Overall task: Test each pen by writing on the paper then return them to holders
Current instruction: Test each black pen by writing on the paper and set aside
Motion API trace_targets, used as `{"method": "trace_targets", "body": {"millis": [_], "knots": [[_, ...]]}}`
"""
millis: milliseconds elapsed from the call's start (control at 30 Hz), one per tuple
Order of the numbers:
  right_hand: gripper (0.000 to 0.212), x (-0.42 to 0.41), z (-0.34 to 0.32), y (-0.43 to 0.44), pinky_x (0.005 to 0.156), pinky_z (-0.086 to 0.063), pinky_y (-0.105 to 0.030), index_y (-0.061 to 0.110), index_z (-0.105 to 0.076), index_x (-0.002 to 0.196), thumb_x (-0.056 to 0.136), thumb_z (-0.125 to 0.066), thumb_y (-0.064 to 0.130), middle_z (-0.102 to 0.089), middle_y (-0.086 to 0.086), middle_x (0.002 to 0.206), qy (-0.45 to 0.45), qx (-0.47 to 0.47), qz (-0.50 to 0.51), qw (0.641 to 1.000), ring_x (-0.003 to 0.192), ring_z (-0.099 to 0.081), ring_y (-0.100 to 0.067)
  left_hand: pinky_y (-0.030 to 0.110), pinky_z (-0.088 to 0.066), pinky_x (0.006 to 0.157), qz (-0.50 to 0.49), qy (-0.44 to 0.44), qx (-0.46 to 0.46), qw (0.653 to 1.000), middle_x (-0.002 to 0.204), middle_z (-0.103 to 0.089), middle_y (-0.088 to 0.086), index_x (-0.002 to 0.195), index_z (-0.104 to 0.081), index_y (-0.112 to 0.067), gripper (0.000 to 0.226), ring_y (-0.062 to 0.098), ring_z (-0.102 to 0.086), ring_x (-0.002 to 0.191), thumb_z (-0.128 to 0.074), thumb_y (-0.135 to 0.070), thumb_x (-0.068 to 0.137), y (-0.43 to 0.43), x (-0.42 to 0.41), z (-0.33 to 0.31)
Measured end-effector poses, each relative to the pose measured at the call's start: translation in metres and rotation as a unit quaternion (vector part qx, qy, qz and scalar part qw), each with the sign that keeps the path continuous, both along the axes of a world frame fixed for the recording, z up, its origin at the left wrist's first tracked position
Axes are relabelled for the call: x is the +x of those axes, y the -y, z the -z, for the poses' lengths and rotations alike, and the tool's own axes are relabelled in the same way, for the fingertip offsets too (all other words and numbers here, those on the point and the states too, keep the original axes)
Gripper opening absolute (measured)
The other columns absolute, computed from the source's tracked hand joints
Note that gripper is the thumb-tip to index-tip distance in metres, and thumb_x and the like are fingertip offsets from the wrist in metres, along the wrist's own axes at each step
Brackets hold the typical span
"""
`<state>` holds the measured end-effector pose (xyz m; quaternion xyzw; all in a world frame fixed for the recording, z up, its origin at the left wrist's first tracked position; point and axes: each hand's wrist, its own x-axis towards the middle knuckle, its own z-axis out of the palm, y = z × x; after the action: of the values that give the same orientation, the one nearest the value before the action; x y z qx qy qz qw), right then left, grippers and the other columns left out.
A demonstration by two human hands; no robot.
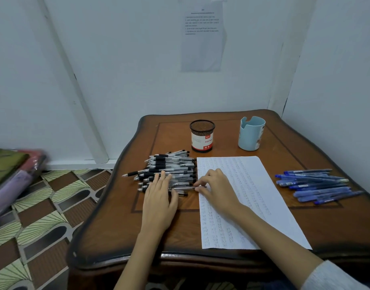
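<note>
Lying flat on the black pens (pixel 171 164), the left hand (pixel 161 195) has its grip apart; the right hand (pixel 217 189) pinches one pen (pixel 186 187).

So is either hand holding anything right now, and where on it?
The right hand pinches one pen by its end nearest the paper; the left hand rests flat on the pen pile.

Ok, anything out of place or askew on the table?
Nothing spilled or damaged. One black pen juts left out of the black pen pile, toward the table edge; mesh holder and blue holder stand upright.
</note>
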<state>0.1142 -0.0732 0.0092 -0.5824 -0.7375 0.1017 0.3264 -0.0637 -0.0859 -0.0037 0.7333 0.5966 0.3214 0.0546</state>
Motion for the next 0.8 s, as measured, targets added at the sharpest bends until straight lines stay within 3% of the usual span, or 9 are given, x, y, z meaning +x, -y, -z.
{"method": "trace_targets", "body": {"millis": [167, 333, 400, 467, 600, 700, 800], "knots": [[0.019, 0.004, -0.004, -0.007, 0.081, -0.043, -0.023, 0.012, -0.062, 0.113, 0.099, -0.051, 0.017, -0.055, 0.000, 0.110, 0.127, 0.022, -0.065, 0.990, 0.100, -0.049, -0.013, 0.023, -0.007, 0.115, -0.001, 0.009, 0.004, 1.000, 0.155, -0.029, 0.001, 0.143, -0.040, -0.017, 0.045, 0.014, -0.016, 0.147, -0.044, -0.022, 0.099, -0.001, -0.001, -0.001], [0.014, 0.033, -0.004, -0.006, 0.063, -0.053, -0.033, 0.003, -0.067, 0.101, 0.090, -0.058, 0.004, -0.057, -0.006, 0.095, 0.119, 0.078, -0.057, 0.988, 0.070, -0.058, -0.018, 0.028, -0.013, 0.116, 0.007, 0.017, 0.011, 1.000, 0.154, -0.032, 0.003, 0.142, -0.042, -0.015, 0.044, 0.016, -0.019, 0.146, -0.046, -0.020, 0.098, -0.001, -0.002, 0.000], [0.007, 0.047, -0.006, -0.005, 0.061, -0.053, -0.028, 0.004, -0.066, 0.092, 0.085, -0.065, 0.003, -0.056, -0.003, 0.089, 0.091, 0.090, -0.039, 0.991, 0.066, -0.056, -0.013, 0.030, -0.017, 0.115, 0.010, 0.019, 0.018, 1.000, 0.153, -0.034, 0.004, 0.141, -0.043, -0.014, 0.044, 0.017, -0.022, 0.145, -0.047, -0.019, 0.097, -0.001, -0.002, 0.001], [0.011, 0.059, -0.010, -0.002, 0.060, -0.048, -0.018, 0.009, -0.061, 0.084, 0.081, -0.070, 0.004, -0.054, 0.003, 0.081, 0.034, 0.089, -0.006, 0.995, 0.063, -0.052, -0.008, 0.029, -0.017, 0.114, 0.014, 0.011, 0.026, 0.999, 0.151, -0.037, 0.005, 0.140, -0.045, -0.013, 0.044, 0.018, -0.026, 0.144, -0.047, -0.021, 0.097, -0.002, -0.001, 0.001], [0.021, 0.078, -0.017, 0.009, 0.054, -0.041, -0.014, 0.010, -0.052, 0.075, 0.080, -0.072, 0.006, -0.055, 0.002, 0.063, -0.141, 0.072, 0.092, 0.983, 0.053, -0.050, -0.008, 0.032, -0.024, 0.111, 0.036, -0.049, 0.047, 0.997, 0.140, -0.052, 0.009, 0.131, -0.056, -0.010, 0.040, 0.023, -0.045, 0.133, -0.053, -0.017, 0.092, 0.000, 0.002, -0.002], [0.017, 0.091, -0.021, 0.017, 0.048, -0.047, -0.020, 0.011, -0.051, 0.082, 0.088, -0.066, 0.007, -0.061, -0.010, 0.066, -0.299, -0.008, 0.138, 0.944, 0.048, -0.055, -0.010, 0.037, -0.031, 0.108, 0.057, -0.085, 0.071, 0.992, 0.129, -0.061, 0.010, 0.121, -0.063, -0.009, 0.037, 0.025, -0.055, 0.123, -0.054, -0.018, 0.086, 0.006, 0.014, -0.003], [0.014, 0.106, -0.025, 0.031, 0.043, -0.049, -0.021, 0.003, -0.055, 0.094, 0.092, -0.063, 0.013, -0.064, -0.013, 0.070, -0.411, -0.088, 0.130, 0.898, 0.044, -0.058, -0.010, 0.037, -0.028, 0.113, 0.082, -0.036, 0.058, 0.994, 0.132, -0.059, 0.006, 0.125, -0.061, -0.012, 0.034, 0.021, -0.050, 0.128, -0.057, -0.019, 0.091, 0.021, 0.043, -0.009]]}}
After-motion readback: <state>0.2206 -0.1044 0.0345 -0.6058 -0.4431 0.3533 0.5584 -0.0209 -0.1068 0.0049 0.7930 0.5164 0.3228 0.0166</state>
